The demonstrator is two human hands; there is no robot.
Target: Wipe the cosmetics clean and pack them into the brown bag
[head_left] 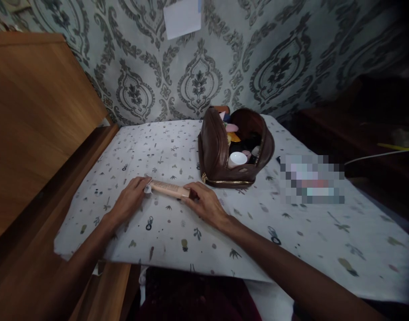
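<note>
A slim peach-coloured tube [167, 189] with small print lies sideways between my two hands, just over the patterned cloth. My left hand [132, 195] is closed on its left end, where a clear or whitish tip shows by the fingers. Around the right end, the thumb and fingers of my right hand [206, 203] are closed. Behind my right hand stands a brown leather-like bag [213, 145], unzipped at the top. Inside it are a white round lid or jar [238, 159] and several small items, some in shadow.
White printed cloth [151, 147] covers the table. A wooden cabinet [40, 111] borders it on the left, and a patterned wall [198, 80] rises behind. On the right lies a blurred-out flat object [313, 180], with a pale cable [374, 155] beyond it.
</note>
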